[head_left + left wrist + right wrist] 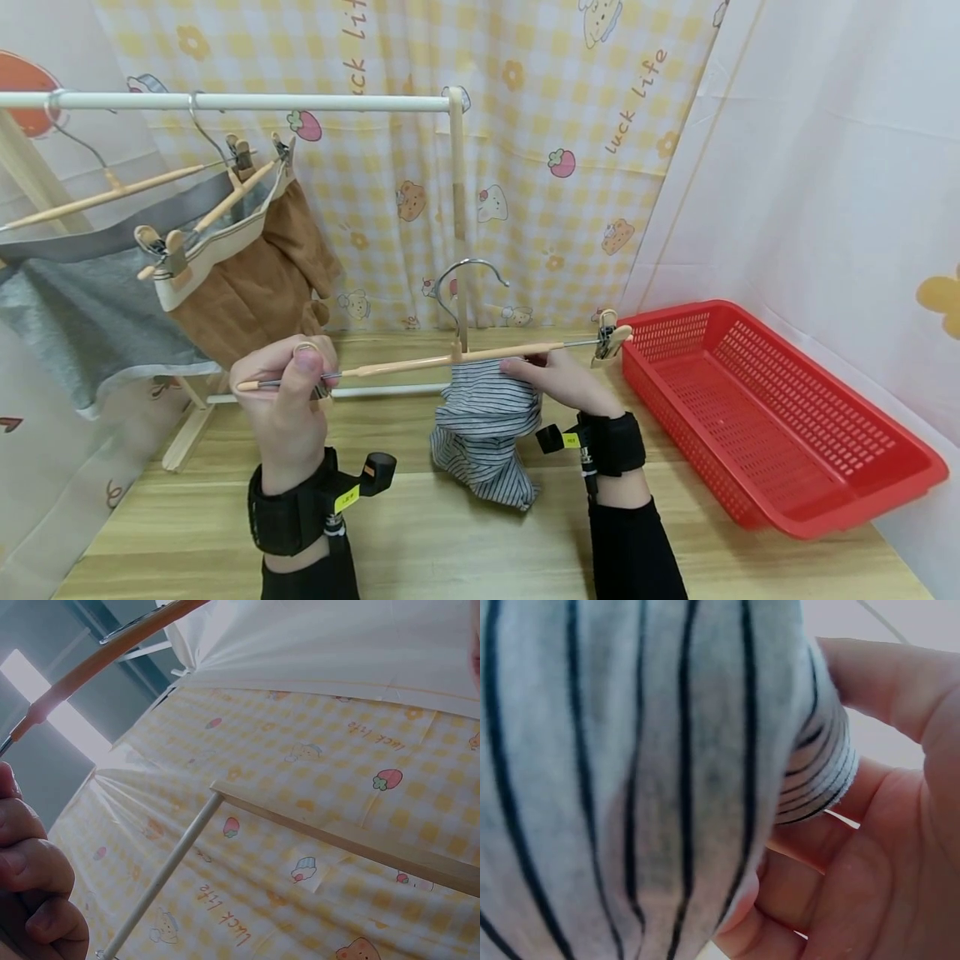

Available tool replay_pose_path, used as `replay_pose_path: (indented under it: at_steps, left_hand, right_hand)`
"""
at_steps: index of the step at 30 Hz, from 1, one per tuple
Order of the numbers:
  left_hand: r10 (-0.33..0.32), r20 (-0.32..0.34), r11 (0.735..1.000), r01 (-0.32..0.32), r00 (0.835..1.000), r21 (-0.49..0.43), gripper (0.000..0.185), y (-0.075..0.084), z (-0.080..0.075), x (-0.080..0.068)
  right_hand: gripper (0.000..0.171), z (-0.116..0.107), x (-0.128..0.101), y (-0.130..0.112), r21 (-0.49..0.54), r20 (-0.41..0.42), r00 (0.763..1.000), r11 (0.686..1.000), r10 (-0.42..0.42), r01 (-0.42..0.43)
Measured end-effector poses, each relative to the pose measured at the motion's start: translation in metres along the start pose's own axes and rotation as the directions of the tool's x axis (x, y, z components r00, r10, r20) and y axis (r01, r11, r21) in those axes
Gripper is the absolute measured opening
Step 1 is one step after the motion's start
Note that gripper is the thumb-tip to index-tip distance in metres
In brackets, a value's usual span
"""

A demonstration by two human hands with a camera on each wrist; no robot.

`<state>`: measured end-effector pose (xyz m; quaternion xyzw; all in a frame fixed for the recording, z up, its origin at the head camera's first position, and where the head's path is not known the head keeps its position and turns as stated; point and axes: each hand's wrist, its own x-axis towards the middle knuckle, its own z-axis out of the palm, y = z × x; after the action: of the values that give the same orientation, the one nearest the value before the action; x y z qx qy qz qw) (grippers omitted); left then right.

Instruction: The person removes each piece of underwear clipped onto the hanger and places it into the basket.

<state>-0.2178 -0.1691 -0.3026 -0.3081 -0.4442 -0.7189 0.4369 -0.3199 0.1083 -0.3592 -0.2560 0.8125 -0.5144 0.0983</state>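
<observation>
My left hand grips the left end of a clip hanger, with the clip there mostly hidden by the fingers. In the left wrist view, the curled fingers are beside the hanger bar. A grey-and-black striped garment hangs crumpled beneath the bar. My right hand pinches its upper right edge, close under the bar. The right wrist view shows the striped cloth between thumb and fingers. To the right of that hand, the hanger's right clip holds no cloth.
At the left a rack with a white rail carries brown shorts and a grey garment on clip hangers. A red perforated basket stands on the wooden table at the right. Patterned curtain hangs behind.
</observation>
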Motion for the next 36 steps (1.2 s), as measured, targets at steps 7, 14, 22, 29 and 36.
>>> replay_pose_path:
  at_steps: [7, 14, 22, 29, 36]
  left_hand:
    - [-0.002, -0.007, 1.0, 0.002, 1.0, 0.002, 0.041, 0.0, 0.0, 0.0]
    - [0.0, -0.005, 1.0, 0.0, 1.0, -0.004, 0.041, 0.001, -0.001, 0.001]
    - [0.002, -0.006, 1.0, -0.002, 1.0, 0.003, 0.042, 0.001, -0.001, 0.002]
    - [0.0, 0.004, 1.0, 0.0, 1.0, 0.004, 0.042, 0.0, -0.001, 0.002]
    - [0.004, 0.012, 1.0, -0.004, 1.0, 0.008, 0.042, -0.001, -0.001, 0.002]
  right_hand:
    - [0.028, -0.009, -0.006, 0.0, 0.081, -0.065, 0.992, 0.992, 0.105, -0.099]
    - [0.025, -0.019, -0.01, 0.0, 0.068, -0.112, 0.993, 0.997, -0.037, 0.045]
    - [0.023, -0.029, -0.016, 0.003, 0.007, -0.242, 0.969, 0.998, -0.052, 0.055]
    - [0.031, -0.039, -0.018, 0.009, -0.063, -0.351, 0.931, 0.994, -0.104, 0.087]
    - [0.033, -0.046, -0.019, 0.014, -0.02, -0.45, 0.891, 0.998, -0.058, 0.055]
